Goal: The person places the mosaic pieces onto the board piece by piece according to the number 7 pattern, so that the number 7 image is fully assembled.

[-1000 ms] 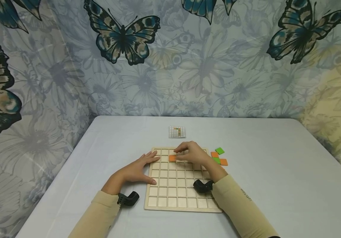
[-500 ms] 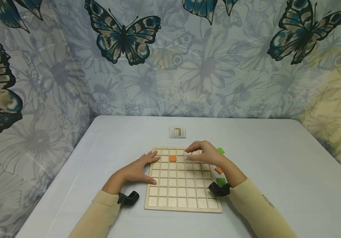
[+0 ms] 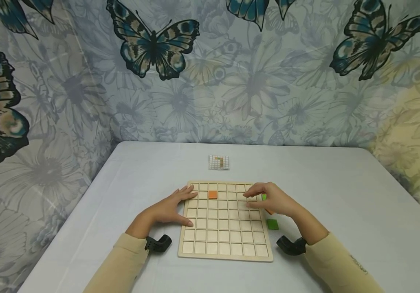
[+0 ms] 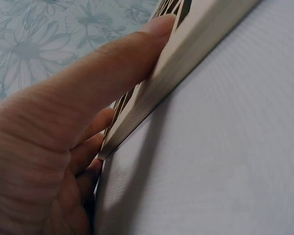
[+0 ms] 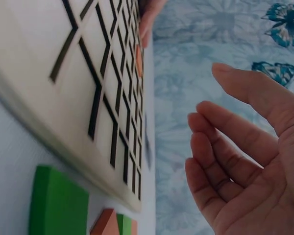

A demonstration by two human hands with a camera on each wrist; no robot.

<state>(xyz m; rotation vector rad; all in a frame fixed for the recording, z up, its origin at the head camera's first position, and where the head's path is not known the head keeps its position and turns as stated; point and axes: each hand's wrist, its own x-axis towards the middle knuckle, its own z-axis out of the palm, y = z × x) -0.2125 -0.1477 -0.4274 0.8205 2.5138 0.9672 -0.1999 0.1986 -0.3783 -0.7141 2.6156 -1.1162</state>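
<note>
A wooden grid board (image 3: 224,256) lies on the table, with one orange square tile (image 3: 212,194) in a cell of its second row from the back. My left hand (image 3: 169,207) rests along the board's left edge, fingers spread and thumb on the rim. In the left wrist view the thumb (image 4: 132,54) lies over the wooden rim (image 4: 161,73). My right hand (image 3: 275,200) hovers over the board's right edge, fingers loosely bent and thumb apart. Nothing shows between them in the right wrist view. Beside that edge lies a green tile (image 3: 272,224); other tiles are partly hidden by the hand.
Behind the board, a small card (image 3: 218,162) with a printed grid and coloured squares lies on the white table (image 3: 140,162). An orange tile (image 5: 106,223) sits near the green one in the right wrist view. A butterfly-patterned cloth (image 3: 253,81) hangs behind the table.
My right hand has left the orange tile in its cell and moved right to the board's right edge. The loose tiles there have shifted apart, a green one nearer. The left hand stays put.
</note>
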